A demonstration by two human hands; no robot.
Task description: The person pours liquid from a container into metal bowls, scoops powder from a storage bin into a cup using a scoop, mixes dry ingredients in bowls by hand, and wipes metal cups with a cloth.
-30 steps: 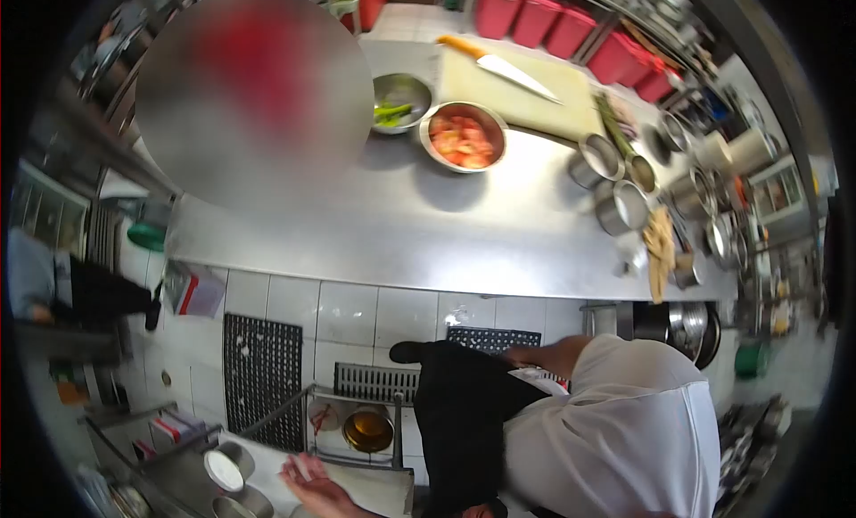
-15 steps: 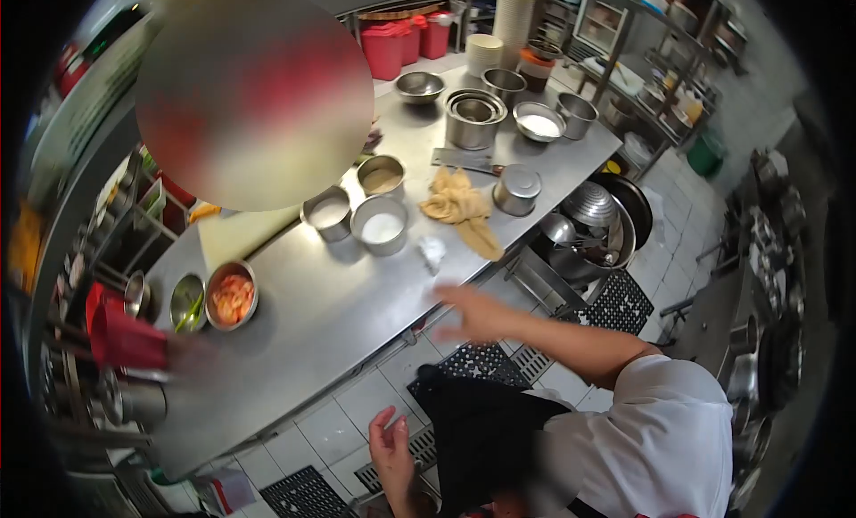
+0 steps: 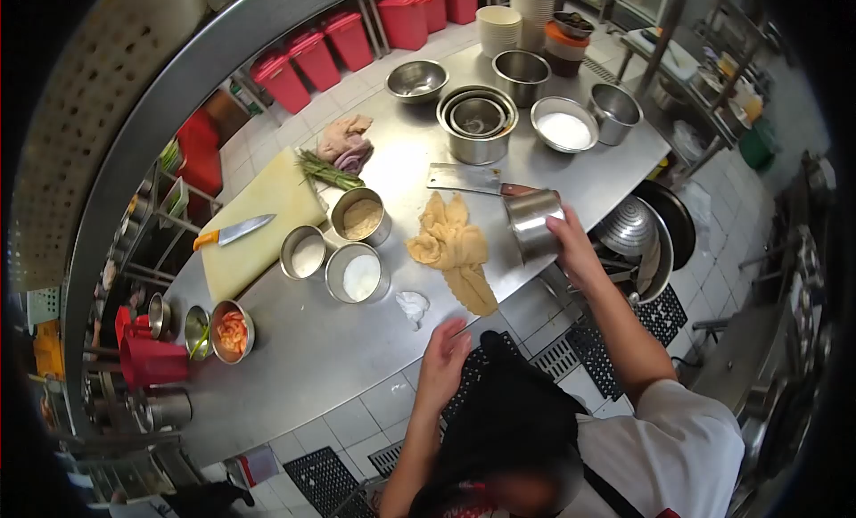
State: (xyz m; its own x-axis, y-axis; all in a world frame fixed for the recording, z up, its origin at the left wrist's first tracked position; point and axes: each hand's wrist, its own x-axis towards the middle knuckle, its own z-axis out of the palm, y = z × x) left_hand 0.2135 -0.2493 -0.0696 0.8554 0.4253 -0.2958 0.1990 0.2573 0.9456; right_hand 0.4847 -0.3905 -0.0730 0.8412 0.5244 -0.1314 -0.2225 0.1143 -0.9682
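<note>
My right hand (image 3: pixel 575 243) grips a steel pot (image 3: pixel 533 224), which is tilted on its side at the table's right front edge. Just off the front edge, my left hand (image 3: pixel 446 353) holds nothing, its fingers apart. A crumpled white piece (image 3: pixel 413 308) lies nearest to it. Between my hands and farther in is a tan cloth (image 3: pixel 453 243). Behind the cloth lies a cleaver (image 3: pixel 464 177), its handle end beside the pot. Left of the cloth stand three steel containers: one with white contents (image 3: pixel 360 275), one with pale contents (image 3: pixel 308 256) and one with tan contents (image 3: pixel 361 217).
A cutting board (image 3: pixel 254 201) bears an orange-handled knife (image 3: pixel 235 231), with green stalks (image 3: pixel 330 170) at its corner. A bowl of orange-red pieces (image 3: pixel 233 333) is at the left. Nested pots (image 3: pixel 478 126) and a bowl of white contents (image 3: pixel 564 126) stand at the back.
My right hand has reached right and taken hold of the steel pot, which is now tilted. My left hand has risen towards the table edge. The view has shifted along the table.
</note>
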